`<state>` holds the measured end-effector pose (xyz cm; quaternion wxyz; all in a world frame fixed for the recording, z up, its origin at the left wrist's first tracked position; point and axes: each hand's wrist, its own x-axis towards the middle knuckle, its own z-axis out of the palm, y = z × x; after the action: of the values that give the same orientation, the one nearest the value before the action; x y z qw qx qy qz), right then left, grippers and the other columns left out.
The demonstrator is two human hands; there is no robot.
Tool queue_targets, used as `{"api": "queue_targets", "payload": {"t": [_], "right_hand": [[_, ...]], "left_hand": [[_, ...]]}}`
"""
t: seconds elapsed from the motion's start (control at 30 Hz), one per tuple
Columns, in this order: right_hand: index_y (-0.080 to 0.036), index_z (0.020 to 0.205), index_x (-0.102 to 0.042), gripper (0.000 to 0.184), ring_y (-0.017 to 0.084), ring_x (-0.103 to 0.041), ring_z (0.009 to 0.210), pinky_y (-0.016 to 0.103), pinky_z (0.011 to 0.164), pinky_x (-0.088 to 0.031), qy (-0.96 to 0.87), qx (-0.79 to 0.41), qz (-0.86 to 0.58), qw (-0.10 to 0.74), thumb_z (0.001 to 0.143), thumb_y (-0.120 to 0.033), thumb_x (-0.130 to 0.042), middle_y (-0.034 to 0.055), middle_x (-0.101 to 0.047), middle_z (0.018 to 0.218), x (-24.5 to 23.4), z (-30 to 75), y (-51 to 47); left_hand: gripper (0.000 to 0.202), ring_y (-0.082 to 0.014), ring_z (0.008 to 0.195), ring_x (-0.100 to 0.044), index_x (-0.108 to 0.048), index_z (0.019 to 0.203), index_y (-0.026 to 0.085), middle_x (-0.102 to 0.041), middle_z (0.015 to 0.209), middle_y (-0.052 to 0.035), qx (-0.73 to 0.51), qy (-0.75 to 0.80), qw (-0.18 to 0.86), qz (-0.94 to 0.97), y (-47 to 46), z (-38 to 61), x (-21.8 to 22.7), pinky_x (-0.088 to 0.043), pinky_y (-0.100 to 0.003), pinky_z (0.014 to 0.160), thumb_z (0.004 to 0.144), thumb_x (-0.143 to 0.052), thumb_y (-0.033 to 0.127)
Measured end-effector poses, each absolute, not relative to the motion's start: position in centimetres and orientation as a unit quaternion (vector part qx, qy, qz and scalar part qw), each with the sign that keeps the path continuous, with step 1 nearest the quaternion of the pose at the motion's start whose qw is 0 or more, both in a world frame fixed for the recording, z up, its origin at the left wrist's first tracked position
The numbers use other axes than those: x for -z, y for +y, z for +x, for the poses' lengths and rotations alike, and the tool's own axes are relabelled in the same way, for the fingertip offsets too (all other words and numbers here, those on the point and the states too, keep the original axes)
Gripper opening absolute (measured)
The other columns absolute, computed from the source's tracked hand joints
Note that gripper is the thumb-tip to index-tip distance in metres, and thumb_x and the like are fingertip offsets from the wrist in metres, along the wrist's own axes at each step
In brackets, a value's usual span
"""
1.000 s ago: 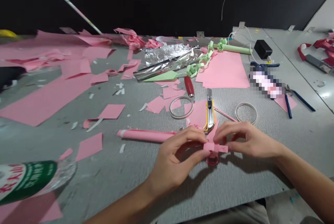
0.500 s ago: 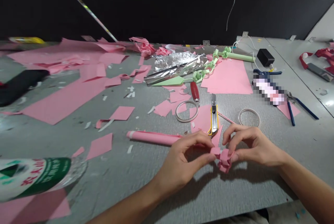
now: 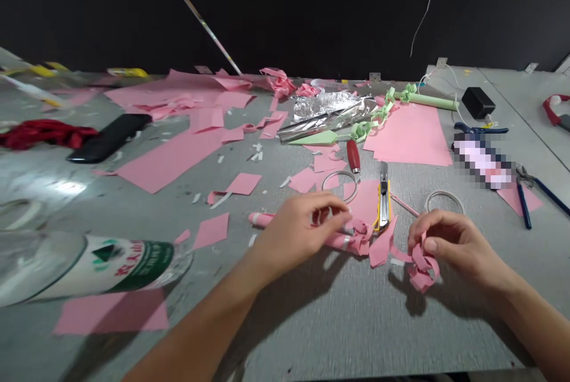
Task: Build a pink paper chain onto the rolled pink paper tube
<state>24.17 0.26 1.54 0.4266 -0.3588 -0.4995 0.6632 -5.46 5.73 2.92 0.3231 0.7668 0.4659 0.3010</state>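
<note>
Right hand [image 3: 465, 245] closed in a pinch on the looped pink paper [image 3: 423, 272], apparently just above the surface [image 3: 333, 322]; left hand [image 3: 294, 224] curled over the pink roll [image 3: 342, 242], hold cannot be told. Recommended: pinch lightly at one edge, sparing the loops. Counted nearby: one roll, one utility knife [image 3: 383, 204], two thin rings [image 3: 444, 193], one red-handled tool [image 3: 353, 156].

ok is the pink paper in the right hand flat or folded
Folded: the pink paper in the right hand shows curled loops and overlapping bands.
</note>
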Motion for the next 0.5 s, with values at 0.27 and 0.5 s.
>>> {"api": "queue_targets", "payload": {"t": [0.27,0.5], "right_hand": [[-0.02,0.098,-0.079,0.016,0.013,-0.063,0.065,0.027,0.059,-0.055,-0.463,-0.684,-0.362,0.433,0.095,-0.035,-0.086,0.0017,-0.071,0.083,-1.4,23.9,0.5],[-0.021,0.096,-0.079,0.018,0.012,-0.063,0.063,0.025,0.057,-0.056,-0.441,-0.686,-0.373,0.442,0.093,-0.036,-0.087,0.0018,-0.073,0.084,-2.0,23.6,0.5]], "left_hand": [[0.02,-0.0221,0.078,-0.07,-0.082,0.094,0.022,-0.081,0.088,-0.0043,-0.162,0.48,0.292,0.812,5.1,-2.7,-0.6,-0.046,-0.031,0.072,0.1,-0.068,0.033],[0.014,-0.021,0.087,-0.075,-0.081,0.1,0.021,-0.084,0.098,-0.0062,-0.318,0.437,0.369,0.757,4.1,-2.6,-1.7,-0.057,-0.032,0.077,0.099,-0.07,0.029]]}}
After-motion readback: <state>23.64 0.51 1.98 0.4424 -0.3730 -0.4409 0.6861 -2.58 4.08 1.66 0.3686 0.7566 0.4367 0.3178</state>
